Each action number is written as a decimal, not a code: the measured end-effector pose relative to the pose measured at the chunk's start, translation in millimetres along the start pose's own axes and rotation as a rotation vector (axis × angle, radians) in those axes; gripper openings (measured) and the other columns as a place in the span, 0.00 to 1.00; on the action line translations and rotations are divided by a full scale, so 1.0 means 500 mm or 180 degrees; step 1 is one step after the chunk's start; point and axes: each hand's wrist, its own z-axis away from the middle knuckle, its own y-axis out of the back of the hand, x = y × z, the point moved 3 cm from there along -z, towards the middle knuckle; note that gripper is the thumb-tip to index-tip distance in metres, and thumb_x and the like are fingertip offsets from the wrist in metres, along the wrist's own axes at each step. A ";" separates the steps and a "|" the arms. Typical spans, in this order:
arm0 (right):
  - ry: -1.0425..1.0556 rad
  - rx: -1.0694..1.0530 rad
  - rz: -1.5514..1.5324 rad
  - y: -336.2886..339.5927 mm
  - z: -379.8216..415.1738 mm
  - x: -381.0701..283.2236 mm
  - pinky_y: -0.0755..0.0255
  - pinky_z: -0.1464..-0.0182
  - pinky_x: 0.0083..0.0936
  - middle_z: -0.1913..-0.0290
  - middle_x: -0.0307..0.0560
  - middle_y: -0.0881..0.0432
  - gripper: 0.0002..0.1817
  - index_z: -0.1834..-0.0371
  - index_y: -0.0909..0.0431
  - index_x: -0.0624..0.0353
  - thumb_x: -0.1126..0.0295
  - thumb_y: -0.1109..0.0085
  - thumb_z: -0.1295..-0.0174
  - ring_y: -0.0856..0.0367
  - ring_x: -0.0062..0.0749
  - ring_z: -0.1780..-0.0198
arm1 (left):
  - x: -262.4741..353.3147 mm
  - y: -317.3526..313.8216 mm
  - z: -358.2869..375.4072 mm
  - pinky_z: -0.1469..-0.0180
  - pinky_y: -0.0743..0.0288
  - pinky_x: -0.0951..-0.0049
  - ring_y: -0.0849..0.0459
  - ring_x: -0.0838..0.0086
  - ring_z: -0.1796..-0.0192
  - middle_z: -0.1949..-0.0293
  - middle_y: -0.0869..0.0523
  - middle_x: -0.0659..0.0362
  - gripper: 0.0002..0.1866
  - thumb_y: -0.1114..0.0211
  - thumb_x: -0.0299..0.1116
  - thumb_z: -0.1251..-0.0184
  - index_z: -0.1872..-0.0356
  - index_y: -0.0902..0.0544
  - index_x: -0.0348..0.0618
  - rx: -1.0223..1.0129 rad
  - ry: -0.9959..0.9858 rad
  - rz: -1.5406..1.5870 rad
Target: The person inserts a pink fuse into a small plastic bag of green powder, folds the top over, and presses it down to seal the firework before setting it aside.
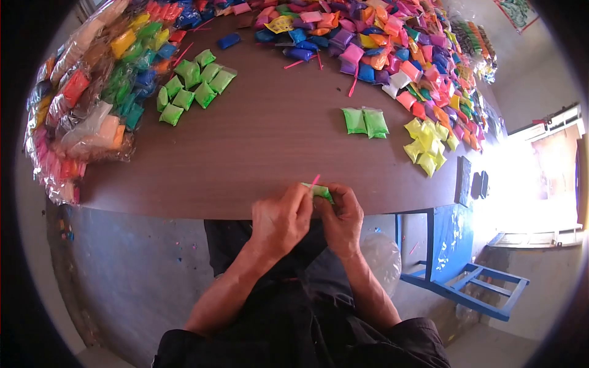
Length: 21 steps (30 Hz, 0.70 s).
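Note:
Over the table's front edge, my right hand (342, 219) pinches a small green packet (323, 193) between thumb and fingers. My left hand (281, 216) is closed at the packet's left end, with its fingertips around a thin pink plastic stick (315, 180) that points up against the packet. The fingers partly hide the packet and the stick's lower part. Two light green packets (364, 122) lie side by side farther out on the right. To the left is a loose group of several green packets (195, 84).
Yellow packets (427, 146) sit at the right, beside a large heap of multicoloured packets (374, 43). Bagged coloured packets (101, 92) pile up along the left. Loose pink sticks (354, 81) lie on the brown table (257, 141). A blue chair (457, 245) stands below right.

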 end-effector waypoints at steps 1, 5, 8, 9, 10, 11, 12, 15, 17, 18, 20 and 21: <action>-0.0033 -0.0005 -0.0051 0.003 0.001 0.005 0.18 0.38 0.23 0.42 0.45 0.07 0.14 0.37 0.17 0.66 0.83 0.32 0.22 0.11 0.23 0.42 | 0.011 -0.001 0.001 0.71 0.21 0.52 0.10 0.47 0.71 0.73 0.13 0.47 0.05 0.25 0.24 0.26 0.61 0.14 0.43 -0.0001 -0.0068 0.0113; -0.0030 -0.0031 -0.0029 0.004 0.007 -0.004 0.18 0.36 0.22 0.39 0.46 0.07 0.13 0.37 0.18 0.66 0.83 0.33 0.21 0.12 0.23 0.39 | -0.040 -0.015 0.020 0.71 0.20 0.52 0.10 0.47 0.71 0.73 0.13 0.47 0.05 0.25 0.24 0.26 0.60 0.15 0.42 -0.0080 -0.0001 -0.0478; 0.0107 -0.0050 0.0095 0.002 0.006 -0.016 0.19 0.35 0.22 0.38 0.47 0.07 0.13 0.37 0.18 0.66 0.84 0.33 0.21 0.12 0.23 0.39 | -0.050 0.006 0.010 0.72 0.21 0.48 0.12 0.47 0.73 0.75 0.13 0.52 0.08 0.27 0.27 0.25 0.65 0.18 0.45 0.0069 0.0058 -0.0366; 0.0063 -0.0027 0.0100 0.001 0.004 -0.016 0.19 0.35 0.22 0.39 0.47 0.07 0.13 0.37 0.18 0.67 0.84 0.33 0.21 0.11 0.24 0.39 | -0.045 0.007 0.012 0.72 0.21 0.49 0.11 0.48 0.73 0.76 0.13 0.53 0.08 0.27 0.27 0.25 0.65 0.18 0.45 0.0116 0.0084 -0.0367; 0.0026 -0.0011 0.0104 -0.001 0.003 -0.015 0.19 0.35 0.22 0.39 0.47 0.07 0.13 0.37 0.19 0.67 0.84 0.33 0.21 0.11 0.24 0.39 | -0.036 0.009 0.014 0.71 0.21 0.50 0.11 0.48 0.72 0.75 0.13 0.51 0.07 0.26 0.26 0.25 0.63 0.17 0.44 0.0102 0.0018 -0.0280; 0.0000 -0.0014 -0.0028 -0.003 0.002 -0.012 0.19 0.35 0.23 0.38 0.47 0.07 0.14 0.37 0.19 0.67 0.84 0.33 0.21 0.11 0.25 0.38 | -0.023 0.011 0.016 0.71 0.21 0.52 0.10 0.48 0.72 0.75 0.13 0.49 0.06 0.26 0.25 0.26 0.62 0.16 0.42 0.0093 -0.0057 -0.0189; -0.0026 -0.0012 -0.0155 -0.003 0.003 -0.008 0.18 0.35 0.23 0.38 0.48 0.07 0.14 0.37 0.19 0.67 0.84 0.33 0.21 0.11 0.25 0.38 | -0.008 0.011 0.016 0.71 0.20 0.54 0.09 0.48 0.71 0.74 0.13 0.47 0.05 0.25 0.24 0.26 0.60 0.14 0.41 0.0082 -0.0134 -0.0092; 0.0021 -0.0046 -0.0114 0.004 0.003 -0.006 0.18 0.34 0.24 0.37 0.48 0.08 0.14 0.37 0.19 0.68 0.83 0.32 0.21 0.11 0.26 0.37 | -0.015 -0.002 0.026 0.70 0.20 0.56 0.08 0.48 0.70 0.73 0.13 0.47 0.04 0.25 0.25 0.25 0.59 0.14 0.42 0.0017 -0.0065 -0.0263; 0.0084 -0.0077 -0.0003 0.007 0.005 -0.008 0.18 0.33 0.24 0.37 0.48 0.08 0.14 0.37 0.19 0.68 0.83 0.32 0.21 0.11 0.26 0.37 | -0.049 -0.008 0.026 0.72 0.21 0.49 0.11 0.48 0.72 0.76 0.15 0.53 0.07 0.26 0.27 0.25 0.63 0.17 0.46 0.0167 -0.0034 -0.0459; 0.0115 -0.0100 0.0024 0.006 0.006 -0.011 0.18 0.33 0.24 0.37 0.48 0.08 0.13 0.37 0.19 0.68 0.83 0.32 0.21 0.11 0.26 0.37 | -0.057 -0.002 0.022 0.72 0.21 0.49 0.11 0.48 0.72 0.76 0.14 0.53 0.07 0.26 0.27 0.25 0.63 0.17 0.46 0.0150 0.0072 -0.0432; 0.0140 -0.0102 0.0038 0.003 0.004 -0.016 0.18 0.33 0.24 0.37 0.48 0.08 0.14 0.36 0.19 0.68 0.83 0.32 0.21 0.11 0.26 0.37 | -0.066 0.012 0.016 0.72 0.21 0.49 0.11 0.48 0.72 0.75 0.14 0.53 0.07 0.26 0.27 0.25 0.63 0.17 0.46 0.0131 0.0286 -0.0389; 0.0127 -0.0084 0.0024 0.000 0.004 -0.018 0.18 0.34 0.24 0.37 0.48 0.08 0.14 0.36 0.19 0.68 0.82 0.32 0.21 0.11 0.26 0.38 | -0.056 0.015 0.014 0.72 0.21 0.50 0.11 0.49 0.71 0.74 0.13 0.53 0.07 0.26 0.27 0.25 0.62 0.17 0.46 0.0191 0.0139 -0.0375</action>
